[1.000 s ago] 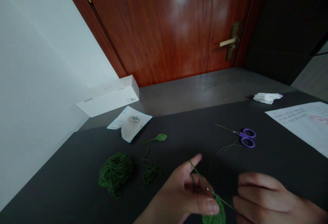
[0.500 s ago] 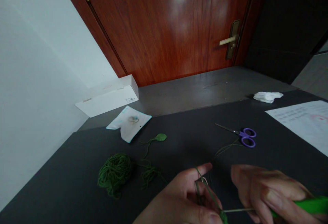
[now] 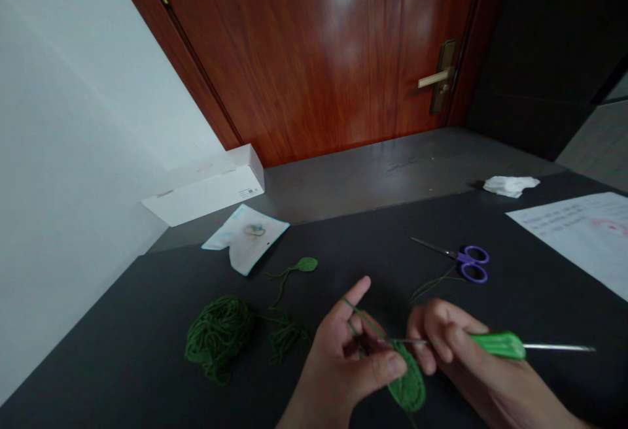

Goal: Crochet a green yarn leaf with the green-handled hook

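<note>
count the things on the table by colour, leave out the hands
Green: 4 - yarn bundle, small leaf, leaf in progress, crochet hook
Purple: 1 - scissors
White: 4 - box, packet, tissue, paper sheet
Total: 9

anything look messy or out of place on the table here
Nothing is damaged or spilled. The green yarn lies in a loose tangled heap rather than a ball, with stray strands trailing beside it. A crumpled white tissue sits at the far right. The purple scissors lie flat and closed.
</note>
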Demonstrator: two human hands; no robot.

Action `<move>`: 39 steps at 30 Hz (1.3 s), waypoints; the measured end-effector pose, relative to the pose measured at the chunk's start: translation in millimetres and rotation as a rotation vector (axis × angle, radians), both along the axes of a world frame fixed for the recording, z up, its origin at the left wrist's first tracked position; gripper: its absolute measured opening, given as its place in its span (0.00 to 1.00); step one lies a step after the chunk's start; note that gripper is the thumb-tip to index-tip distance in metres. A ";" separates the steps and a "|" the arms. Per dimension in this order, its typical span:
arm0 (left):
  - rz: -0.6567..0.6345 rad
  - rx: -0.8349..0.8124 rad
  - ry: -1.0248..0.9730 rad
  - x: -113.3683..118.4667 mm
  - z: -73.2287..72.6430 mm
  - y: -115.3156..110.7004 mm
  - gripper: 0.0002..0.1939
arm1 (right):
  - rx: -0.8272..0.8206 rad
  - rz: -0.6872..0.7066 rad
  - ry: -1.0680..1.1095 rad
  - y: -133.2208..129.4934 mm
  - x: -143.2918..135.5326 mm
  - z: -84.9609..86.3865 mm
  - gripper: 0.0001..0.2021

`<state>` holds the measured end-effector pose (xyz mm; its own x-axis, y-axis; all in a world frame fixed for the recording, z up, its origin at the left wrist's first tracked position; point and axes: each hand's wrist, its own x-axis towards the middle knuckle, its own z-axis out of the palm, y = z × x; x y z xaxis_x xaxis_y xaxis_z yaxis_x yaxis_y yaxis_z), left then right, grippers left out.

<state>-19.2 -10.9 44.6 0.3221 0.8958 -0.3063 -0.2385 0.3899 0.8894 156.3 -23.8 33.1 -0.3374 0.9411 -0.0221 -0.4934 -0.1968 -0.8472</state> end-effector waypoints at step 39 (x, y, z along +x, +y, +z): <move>0.215 0.142 0.348 -43.3 24.2 32.8 0.12 | -0.044 -0.009 0.108 14.3 11.7 11.0 0.15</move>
<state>-62.5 21.9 68.8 0.0227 0.9724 -0.2323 0.0228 0.2318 0.9725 168.0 -9.5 44.1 -0.3313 0.9431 -0.0281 -0.5831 -0.2280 -0.7798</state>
